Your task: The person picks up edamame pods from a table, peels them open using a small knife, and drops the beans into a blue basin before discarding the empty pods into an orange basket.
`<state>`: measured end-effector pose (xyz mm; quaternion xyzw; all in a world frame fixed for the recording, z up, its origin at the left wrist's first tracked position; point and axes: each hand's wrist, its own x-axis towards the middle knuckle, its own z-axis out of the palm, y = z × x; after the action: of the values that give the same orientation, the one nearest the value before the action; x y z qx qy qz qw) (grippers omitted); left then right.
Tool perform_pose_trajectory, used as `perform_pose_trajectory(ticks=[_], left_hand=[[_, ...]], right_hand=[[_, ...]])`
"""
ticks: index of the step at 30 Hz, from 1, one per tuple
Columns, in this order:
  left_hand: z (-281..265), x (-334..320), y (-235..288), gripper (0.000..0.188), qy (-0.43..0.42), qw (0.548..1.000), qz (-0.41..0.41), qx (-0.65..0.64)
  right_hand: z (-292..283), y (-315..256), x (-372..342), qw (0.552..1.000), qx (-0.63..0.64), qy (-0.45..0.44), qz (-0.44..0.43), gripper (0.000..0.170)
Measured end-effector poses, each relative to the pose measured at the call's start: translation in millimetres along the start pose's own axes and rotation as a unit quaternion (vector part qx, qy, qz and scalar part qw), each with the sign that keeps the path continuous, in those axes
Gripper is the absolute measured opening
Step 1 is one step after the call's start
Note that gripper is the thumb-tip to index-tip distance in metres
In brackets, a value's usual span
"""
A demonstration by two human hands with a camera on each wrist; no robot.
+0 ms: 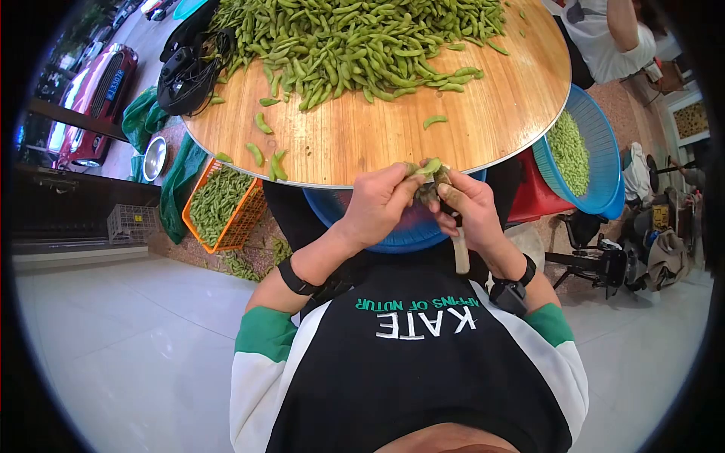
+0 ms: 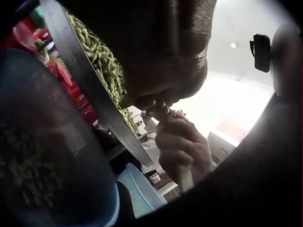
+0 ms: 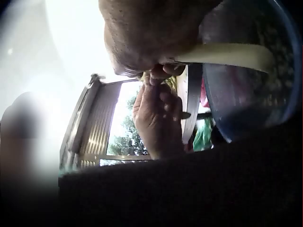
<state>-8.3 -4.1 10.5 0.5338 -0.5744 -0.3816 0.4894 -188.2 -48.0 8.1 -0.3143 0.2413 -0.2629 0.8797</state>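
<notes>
At the near edge of the round wooden table [image 1: 332, 155], both hands meet over a blue basin [image 1: 325, 208]. The left hand [image 1: 381, 204] pinches a green pod [image 1: 430, 167] between thumb and fingers. Against the pod, the right hand [image 1: 472, 211] curls round a tool with a pale handle [image 1: 461, 253]; the tool's working end is hidden. In the right wrist view the pale handle [image 3: 232, 56] sticks out of the right hand [image 3: 147, 38] over the basin. Dark covering shows on some fingertips. A big heap of pods [image 1: 362, 45] covers the table's far part.
Loose pods [image 1: 262, 123] lie near the table's edge. An orange crate [image 1: 245, 219] of pods stands at left on the floor, and a blue basket [image 1: 596, 170] of shelled beans at right on a red stool [image 1: 532, 189]. A black bag [image 1: 181, 79] sits on the table's left edge.
</notes>
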Motion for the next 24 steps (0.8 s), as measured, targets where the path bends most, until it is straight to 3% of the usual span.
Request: perform_pose_trajectory(ticks=[1,2,3,5,6,8,16,20,23,24], left_hand=[[2,-1,0,0.013,0.0,1.0,0.001,0.0],[5,-4,-1,0.012,-0.002,1.0,0.001,0.024],[8,-7,-2,0.012,-0.004,0.999,0.002,0.048],[14,-10,-3,0.01,0.008,0.997,0.026,0.073],[16,-10,-3,0.009,0.021,0.994,0.051,0.098],[14,-12,-1,0.009,0.012,0.994,0.035,0.108],[15,-27,2,0.008,-0.036,0.989,0.024,0.14],[6,-31,1,0.01,-0.079,0.984,0.019,0.156],[-5,-42,5,0.01,-0.062,0.982,0.041,0.176],[-14,-43,0,0.01,-0.022,0.97,0.083,0.227]], right_hand=[[-1,4,2,0.985,-0.149,0.046,-0.074,0.031],[-1,7,3,0.941,-0.292,0.092,-0.145,0.033],[-1,7,5,0.941,-0.292,0.092,-0.145,0.033],[0,5,13,0.78,-0.521,0.118,-0.326,0.035],[-2,4,14,0.78,-0.521,0.115,-0.327,0.035],[-7,2,15,0.689,-0.618,0.09,-0.366,0.037],[-7,14,18,0.651,-0.633,0.054,-0.416,0.032],[-9,18,21,0.656,-0.644,0.053,-0.39,0.03],[-11,14,20,0.646,-0.672,0.038,-0.359,0.028],[-11,13,18,0.655,-0.666,0.023,-0.357,0.028]])
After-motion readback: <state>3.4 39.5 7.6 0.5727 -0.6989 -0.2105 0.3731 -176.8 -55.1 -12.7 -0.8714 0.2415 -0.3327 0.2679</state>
